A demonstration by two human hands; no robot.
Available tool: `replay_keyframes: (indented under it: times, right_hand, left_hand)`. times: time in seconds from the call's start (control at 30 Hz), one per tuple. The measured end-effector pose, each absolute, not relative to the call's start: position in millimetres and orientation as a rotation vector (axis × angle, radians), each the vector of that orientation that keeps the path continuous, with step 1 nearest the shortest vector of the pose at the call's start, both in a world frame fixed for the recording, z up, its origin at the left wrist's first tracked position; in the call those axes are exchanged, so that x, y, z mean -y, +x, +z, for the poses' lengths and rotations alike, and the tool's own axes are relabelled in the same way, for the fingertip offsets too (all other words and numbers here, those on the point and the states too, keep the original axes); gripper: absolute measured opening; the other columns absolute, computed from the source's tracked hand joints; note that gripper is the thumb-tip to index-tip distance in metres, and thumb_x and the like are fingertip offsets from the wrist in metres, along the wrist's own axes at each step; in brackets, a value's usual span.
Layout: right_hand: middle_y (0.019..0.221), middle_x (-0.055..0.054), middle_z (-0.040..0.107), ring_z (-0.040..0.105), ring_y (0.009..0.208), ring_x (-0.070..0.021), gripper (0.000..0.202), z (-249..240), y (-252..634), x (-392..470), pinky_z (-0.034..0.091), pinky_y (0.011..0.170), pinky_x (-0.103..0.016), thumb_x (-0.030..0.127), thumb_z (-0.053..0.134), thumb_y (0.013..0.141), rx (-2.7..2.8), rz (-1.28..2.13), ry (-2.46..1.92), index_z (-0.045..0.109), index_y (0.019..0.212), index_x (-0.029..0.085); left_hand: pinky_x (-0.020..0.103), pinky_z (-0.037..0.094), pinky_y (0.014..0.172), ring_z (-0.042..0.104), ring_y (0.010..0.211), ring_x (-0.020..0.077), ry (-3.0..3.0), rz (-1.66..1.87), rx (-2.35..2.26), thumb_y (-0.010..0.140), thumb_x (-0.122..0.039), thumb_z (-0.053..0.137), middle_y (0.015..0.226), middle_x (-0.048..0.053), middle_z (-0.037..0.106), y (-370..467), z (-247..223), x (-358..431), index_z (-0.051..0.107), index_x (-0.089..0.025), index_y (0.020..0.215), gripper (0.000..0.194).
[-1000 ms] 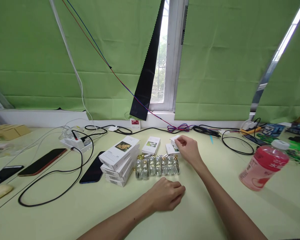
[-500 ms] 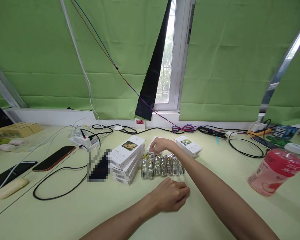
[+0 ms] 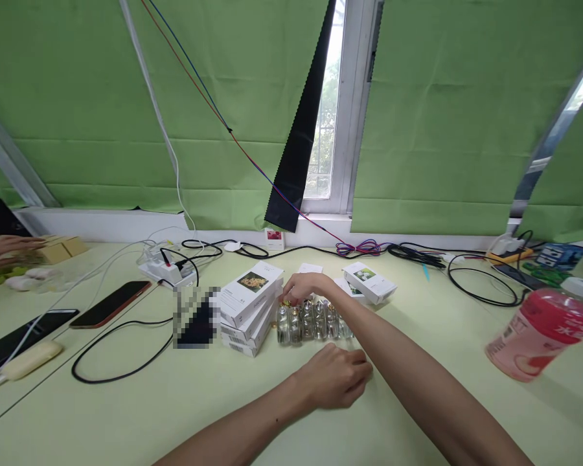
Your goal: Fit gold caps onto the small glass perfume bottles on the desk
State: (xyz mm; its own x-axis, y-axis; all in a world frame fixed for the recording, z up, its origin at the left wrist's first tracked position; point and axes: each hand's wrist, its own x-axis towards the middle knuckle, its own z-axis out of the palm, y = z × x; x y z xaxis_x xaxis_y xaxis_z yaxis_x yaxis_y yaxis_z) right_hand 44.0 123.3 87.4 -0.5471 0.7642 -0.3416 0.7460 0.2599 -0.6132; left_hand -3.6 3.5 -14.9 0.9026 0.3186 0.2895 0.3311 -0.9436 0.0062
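Right hand nearest, at left end of glass bottle row, beside white box stack. Fingers bent down; grip hidden, can't tell. Row runs roughly parallel to table's far edge. Left hand curled shut, near side; contents hidden. Vs earlier frame: right hand slightly further left.
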Motion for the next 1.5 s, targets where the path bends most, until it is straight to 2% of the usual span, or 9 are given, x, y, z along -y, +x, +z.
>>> replay_keyframes:
  times: [0.23,0.5,0.8,0.97,1.03,1.2,1.27,1.37,1.5]
  right_hand:
    - [0.083,-0.004,0.076,0.069,0.068,-0.0161,0.026,81,41,-127,0.050,0.058,-0.021,0.009,0.060,0.072,2.475,1.187,-1.504,0.078,0.088,0.019]
    - [0.084,-0.005,0.077,0.070,0.072,-0.0188,0.026,83,35,-126,0.050,0.055,-0.020,0.014,0.067,0.068,2.495,1.103,-1.603,0.078,0.091,0.019]
    - [0.081,-0.006,0.077,0.071,0.071,-0.0182,0.028,96,44,-119,0.049,0.057,-0.021,0.007,0.059,0.075,2.455,1.026,-1.583,0.078,0.093,0.017]
    - [0.074,-0.003,0.074,0.069,0.081,-0.0191,0.025,107,62,-115,0.046,0.062,-0.022,0.010,0.065,0.074,2.375,0.850,-1.529,0.077,0.093,0.019]
    - [0.078,-0.002,0.074,0.067,0.083,-0.0187,0.022,109,71,-111,0.045,0.064,-0.021,0.011,0.070,0.072,2.334,0.779,-1.484,0.076,0.091,0.020]
    - [0.074,0.000,0.067,0.060,0.067,-0.0140,0.024,102,102,-102,0.040,0.060,-0.022,0.021,0.069,0.080,2.164,0.608,-1.426,0.071,0.104,0.019]
    - [0.063,0.003,0.060,0.053,0.058,-0.0122,0.017,94,116,-98,0.036,0.055,-0.022,0.024,0.067,0.081,2.029,0.542,-1.354,0.071,0.096,0.020]
    - [0.060,0.005,0.056,0.051,0.058,-0.0119,0.011,81,136,-92,0.036,0.057,-0.023,0.025,0.065,0.080,1.848,0.453,-1.264,0.068,0.089,0.019]
    - [0.059,0.005,0.053,0.047,0.055,-0.0121,0.017,65,159,-82,0.035,0.054,-0.024,0.034,0.064,0.082,1.652,0.394,-1.186,0.065,0.088,0.018]
  left_hand:
    - [0.031,0.017,0.044,0.051,0.054,0.0100,-3.013,-0.490,0.518,0.085,-0.019,0.050,0.076,0.000,0.059,-2,-17,-3,0.052,-0.019,0.074,0.010]
    - [0.032,0.016,0.044,0.050,0.052,0.0111,-2.999,-0.507,0.525,0.083,-0.018,0.051,0.068,0.000,0.057,-2,-15,-2,0.053,-0.019,0.074,0.009]
    - [0.031,0.020,0.045,0.051,0.055,0.0096,-3.009,-0.450,0.549,0.085,-0.020,0.049,0.081,-0.002,0.061,-3,-16,-3,0.050,-0.020,0.077,0.008]
    - [0.030,0.023,0.047,0.053,0.058,0.0099,-3.036,-0.416,0.574,0.085,-0.019,0.048,0.088,-0.003,0.063,-4,-12,-2,0.051,-0.021,0.081,0.005]
    - [0.030,0.024,0.047,0.053,0.058,0.0100,-3.040,-0.417,0.580,0.084,-0.018,0.049,0.087,-0.003,0.063,-4,-11,-1,0.052,-0.021,0.082,0.005]
    - [0.029,0.025,0.047,0.052,0.056,0.0097,-3.031,-0.457,0.588,0.083,-0.017,0.049,0.085,-0.003,0.063,-4,-14,-2,0.053,-0.022,0.082,0.006]
    - [0.028,0.026,0.047,0.053,0.057,0.0097,-3.024,-0.489,0.580,0.084,-0.016,0.049,0.087,-0.003,0.064,-3,-15,-2,0.054,-0.022,0.084,0.007]
    - [0.027,0.029,0.047,0.055,0.058,0.0097,-3.007,-0.552,0.559,0.086,-0.017,0.048,0.092,-0.002,0.066,-2,-16,-3,0.056,-0.021,0.088,0.009]
    - [0.028,0.034,0.048,0.061,0.062,0.0113,-2.921,-0.679,0.612,0.088,-0.018,0.046,0.108,0.002,0.068,-1,-17,-2,0.057,-0.020,0.095,0.014]
